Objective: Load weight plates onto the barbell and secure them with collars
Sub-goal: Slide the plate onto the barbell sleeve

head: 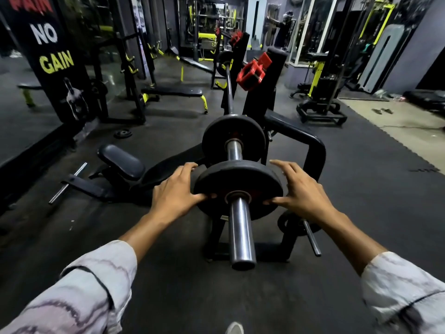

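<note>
Both hands grip 1 plate [237, 189] by its rim: left hand [177, 192] on the left edge, right hand [302, 191] on the right, equally near. It rides the barbell sleeve [240, 231], whose long axis runs straight away from the person. Bare sleeve separates it from the seated plate [233, 138] ahead; the path looks clear. Red collars [251, 74] sit on the rack, well apart.

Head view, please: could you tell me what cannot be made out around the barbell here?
- Near plate markings: too dark and blurred.
- Far plate lower part: hidden by the near plate.
- Left hand and right hand fingertips: curl behind the rim.
- Far barbell end: too small.
</note>
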